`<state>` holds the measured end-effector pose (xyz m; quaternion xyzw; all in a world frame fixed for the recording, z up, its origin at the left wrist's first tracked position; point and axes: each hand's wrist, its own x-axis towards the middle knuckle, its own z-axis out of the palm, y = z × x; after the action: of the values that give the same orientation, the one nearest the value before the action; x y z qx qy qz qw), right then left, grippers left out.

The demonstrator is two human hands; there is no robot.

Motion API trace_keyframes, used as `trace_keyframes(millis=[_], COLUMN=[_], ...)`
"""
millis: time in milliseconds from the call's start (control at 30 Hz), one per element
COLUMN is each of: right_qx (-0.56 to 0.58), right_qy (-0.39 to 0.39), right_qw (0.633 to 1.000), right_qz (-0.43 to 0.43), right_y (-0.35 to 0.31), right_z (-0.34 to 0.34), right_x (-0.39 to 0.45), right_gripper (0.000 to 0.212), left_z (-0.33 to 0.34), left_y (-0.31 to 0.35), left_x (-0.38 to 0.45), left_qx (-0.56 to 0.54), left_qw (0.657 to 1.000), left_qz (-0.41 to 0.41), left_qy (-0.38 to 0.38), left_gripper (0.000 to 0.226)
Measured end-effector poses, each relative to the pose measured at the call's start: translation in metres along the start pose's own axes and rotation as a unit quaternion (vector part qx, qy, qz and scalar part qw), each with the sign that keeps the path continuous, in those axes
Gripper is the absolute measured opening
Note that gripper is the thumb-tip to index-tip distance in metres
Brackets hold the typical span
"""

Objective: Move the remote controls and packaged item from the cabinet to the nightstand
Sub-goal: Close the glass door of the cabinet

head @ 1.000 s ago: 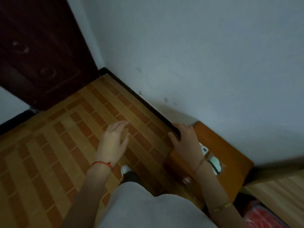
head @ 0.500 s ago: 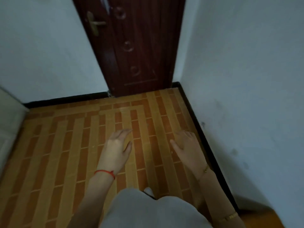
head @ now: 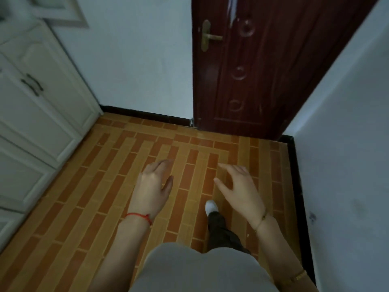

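Both my hands hang in front of me over the tiled floor and hold nothing. My left hand (head: 152,187), with a red string at the wrist, has relaxed fingers pointing forward. My right hand (head: 239,189), with a thin gold bracelet, has its fingers loosely spread. A white cabinet (head: 35,114) with panelled doors and dark handles stands along the left edge. No remote control, packaged item or nightstand shows in this view.
A dark red wooden door (head: 263,66) with a brass handle is shut straight ahead. White walls close the right side and the far end, with black skirting. The brown and tan tiled floor (head: 101,182) lies between. My white shoe (head: 211,207) steps forward.
My view has swung left, away from the orange nightstand with white items on it. The door has come to the centre and the white cabinet has entered at the left. Both hands stay empty.
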<state>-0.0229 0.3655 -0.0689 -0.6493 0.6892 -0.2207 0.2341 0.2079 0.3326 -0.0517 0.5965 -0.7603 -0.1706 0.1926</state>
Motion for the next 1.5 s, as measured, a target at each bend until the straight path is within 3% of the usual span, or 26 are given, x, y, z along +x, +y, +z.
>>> trace_keyframes(millis=[333, 767, 1100, 1500], right_qx=[0.006, -0.005, 0.015, 0.052], right_qy=[-0.048, -0.125, -0.159, -0.132], right_qw=[0.995, 0.962, 0.95, 0.94], right_qz=[-0.089, -0.241, -0.27, -0.311], right_y=[0.008, -0.051, -0.109, -0.271], right_z=[-0.014, -0.01, 0.06, 0.122], right_x=[0.199, 0.434, 0.57, 0.763], right_gripper=[0.048, 0.047, 0.046, 0.041], left_z=[0.004, -0.025, -0.043, -0.158], left_y=[-0.013, -0.054, -0.144, -0.293], left_x=[0.144, 0.284, 0.388, 0.559], left_qx=[0.014, 0.029, 0.022, 0.054], left_qw=[0.994, 0.955, 0.94, 0.936], left_qz=[-0.083, -0.233, -0.283, -0.26], left_qy=[0.072, 0.179, 0.189, 0.231], left_gripper=[0.044, 0.043, 0.044, 0.043])
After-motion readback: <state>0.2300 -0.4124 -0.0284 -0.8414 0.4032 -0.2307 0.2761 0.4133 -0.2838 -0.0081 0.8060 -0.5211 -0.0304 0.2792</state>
